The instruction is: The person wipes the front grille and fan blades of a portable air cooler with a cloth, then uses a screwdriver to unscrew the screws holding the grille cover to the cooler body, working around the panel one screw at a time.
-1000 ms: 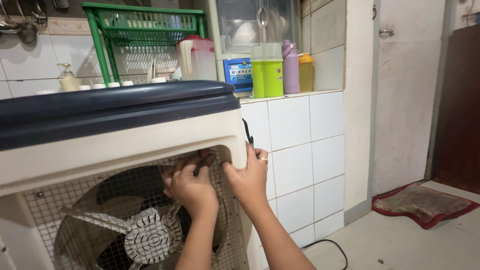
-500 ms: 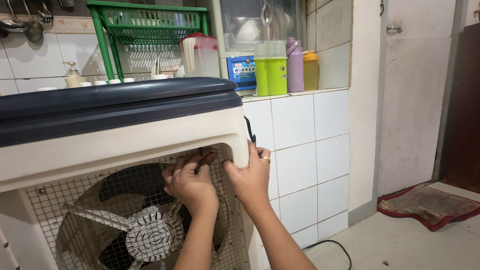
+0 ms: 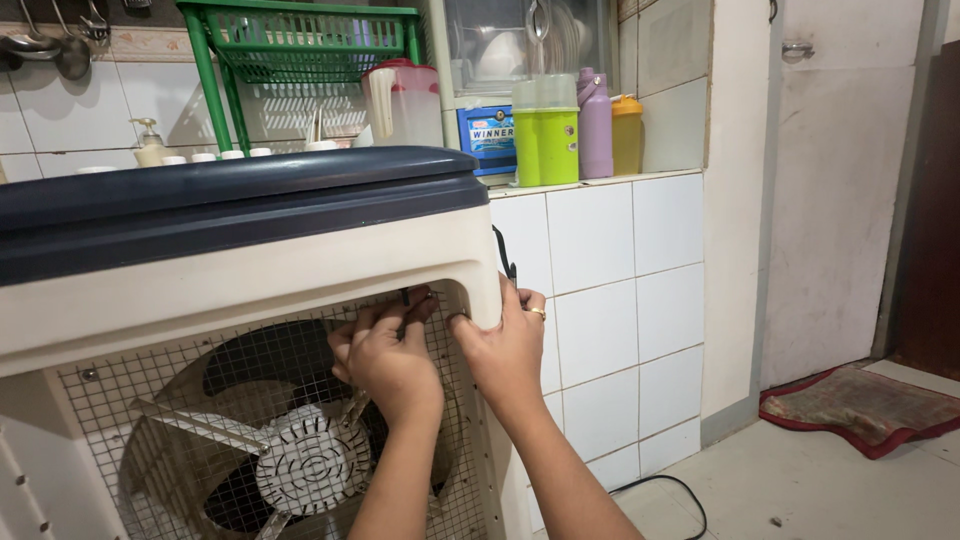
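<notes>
My left hand [image 3: 385, 355] pinches a small dark fastener [image 3: 404, 297] atop the cooler's wire grille [image 3: 150, 400], right hand [image 3: 505, 345] clasping the cream casing [image 3: 300, 270]; loosening it seems next.

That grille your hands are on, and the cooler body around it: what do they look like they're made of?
Grille: looks like thin metal wire mesh, pale coated, judging by the fine square grid the fan shows through. Cooler body: probably moulded plastic, cream, matt, with rounded edges; its dark top has a slight sheen. The left hand pinches a small dark piece at the mesh; the right hand grips the body's corner.
</notes>
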